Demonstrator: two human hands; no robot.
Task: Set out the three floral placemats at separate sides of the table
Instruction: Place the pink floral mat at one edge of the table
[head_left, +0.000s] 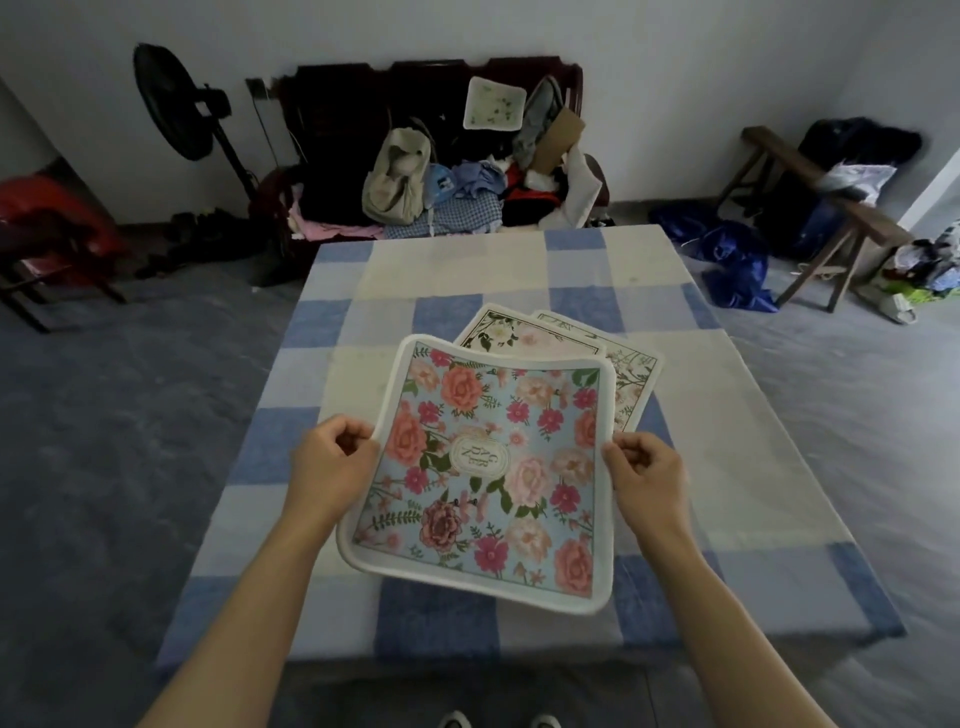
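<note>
hands hold one blue floral placemat (488, 467) above the checked table's (727, 493) near edge: left hand (332, 462) and right hand (647, 470) pinching its side rims; two pale placemats (631, 379) overlap behind (far half bare).

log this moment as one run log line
step: first mat lifted | left hand + right hand: grip blue floral placemat | two pale placemats overlapped mid table
</note>
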